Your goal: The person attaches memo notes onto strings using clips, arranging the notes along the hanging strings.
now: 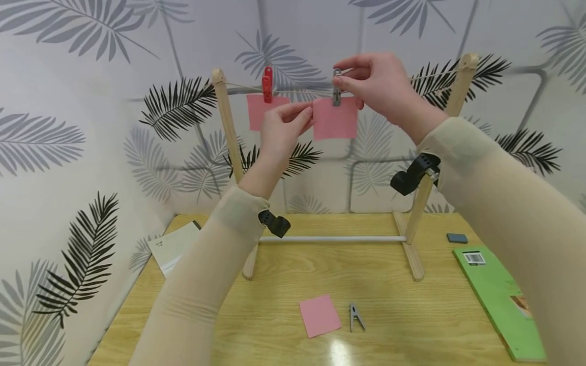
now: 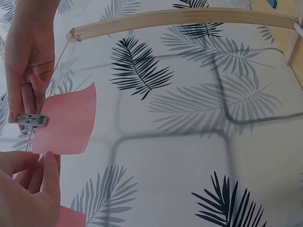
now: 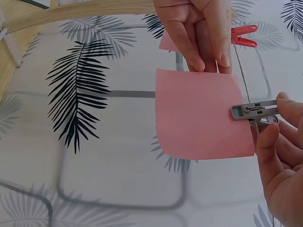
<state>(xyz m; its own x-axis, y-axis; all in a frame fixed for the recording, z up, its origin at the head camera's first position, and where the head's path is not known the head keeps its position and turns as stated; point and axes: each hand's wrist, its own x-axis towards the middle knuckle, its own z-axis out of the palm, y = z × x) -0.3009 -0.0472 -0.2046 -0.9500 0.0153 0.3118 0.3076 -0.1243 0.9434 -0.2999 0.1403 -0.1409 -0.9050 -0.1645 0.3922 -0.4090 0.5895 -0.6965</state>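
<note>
A wooden stand with two posts rises from a wood-grain table, and a thin string runs between its post tops. Hanging at the string, between the posts, is a square pink sheet; its bottom edge is well above the stand's white crossbar, with open space between. Left of it, nearer the stand's left post, a red clip holds a second pink sheet. In front of the stand, well apart from its feet, a third pink sheet lies flat with a spare grey clip just beside it. Right of the stand lies a green pad bearing a barcode label, its print too small to read; behind that pad is a small blue-grey block. Left of the stand, a pale notepad carries tiny unreadable writing. Both arms reach up and forward to the stand's string. The left hand pinches the middle sheet's left edge between thumb and fingers; the right hand, bent inward, pinches the handles of a grey clip at that sheet's top edge.
</note>
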